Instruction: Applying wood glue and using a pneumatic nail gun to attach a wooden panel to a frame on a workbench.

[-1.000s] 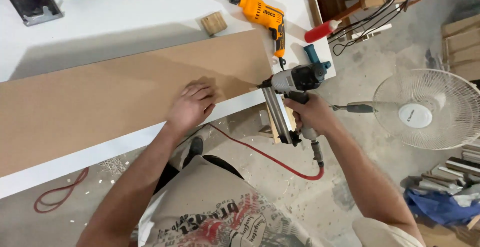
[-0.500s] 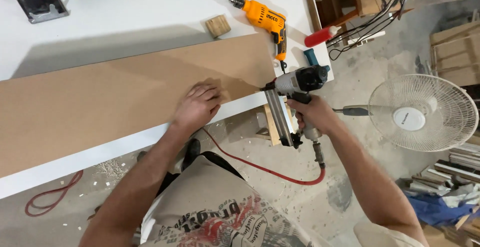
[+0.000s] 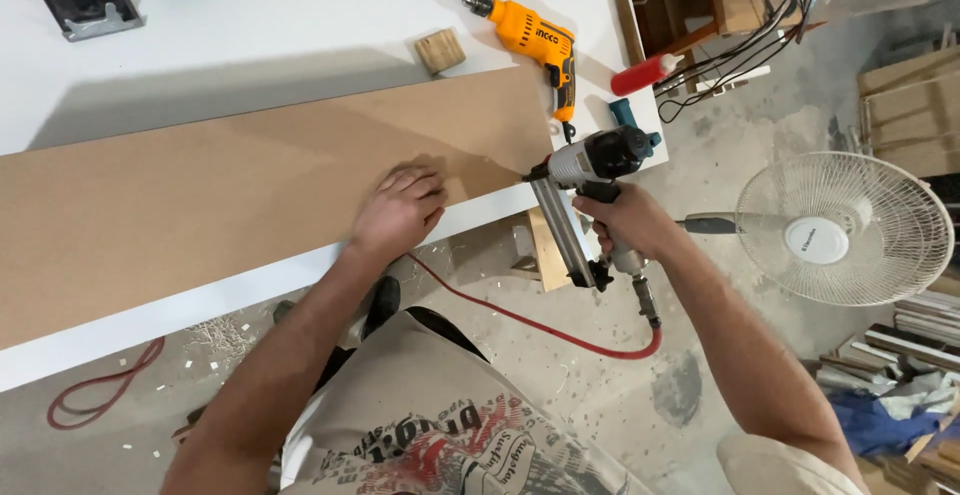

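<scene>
Head view shows my left hand [image 3: 398, 217] lying flat and open on the brown board [image 3: 250, 195], near its right end, fingers spread a little. My right hand [image 3: 628, 223] is closed tight around the grip of the nail gun [image 3: 585, 180], whose nose touches the end edge of the board, just past the corner of the white tabletop [image 3: 250, 45].

What could go wrong — my left fingers are near the nose, so a nail that comes out crooked could hit them. The board could slide if I press too softly. The red hose [image 3: 540, 327] hangs down to the floor by my legs, and it could catch and pull the gun off its spot. The orange drill [image 3: 530, 37] lies close to the board too — a bump could knock it.
</scene>
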